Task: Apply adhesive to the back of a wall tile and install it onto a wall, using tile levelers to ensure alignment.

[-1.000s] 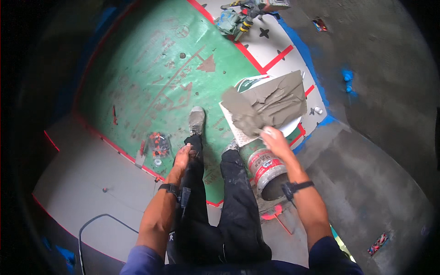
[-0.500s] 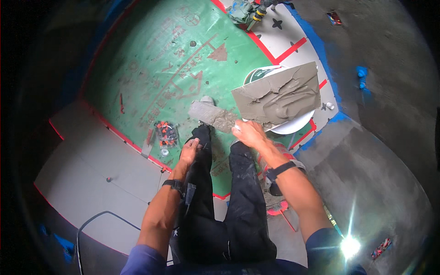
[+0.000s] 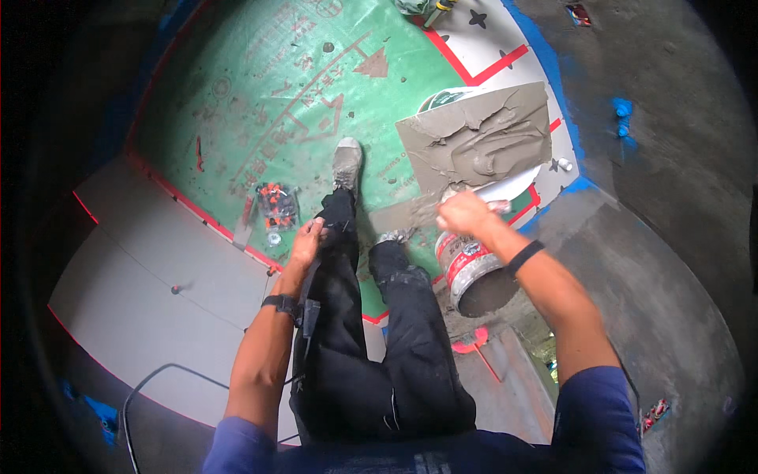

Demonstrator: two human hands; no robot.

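My right hand (image 3: 467, 213) is closed round the handle of a trowel (image 3: 397, 218). Its flat blade reaches left, with grey mortar on the part nearest my hand. Just beyond that hand, a grey tile (image 3: 474, 138) spread with ridged wet mortar rests on a white round bucket (image 3: 512, 185). My left hand (image 3: 306, 242) hovers beside my left knee, fingers curled together, and nothing shows in it. Below my right hand, a red and white bucket (image 3: 464, 265) leans on its side with its mouth toward me.
Green printed sheeting (image 3: 268, 103) edged with red tape covers the floor ahead. A clear bag of orange and black pieces (image 3: 276, 207) lies left of my shoe (image 3: 347, 166). Large grey tiles (image 3: 150, 261) and a black cable (image 3: 162, 371) are at lower left. Blue-capped pipe stubs (image 3: 623, 118) stand at right.
My right hand has moved right with the trowel, its blade swinging away from my left shoe. My left hand has shifted slightly left. My right leg has moved left, exposing more of the red and white bucket.
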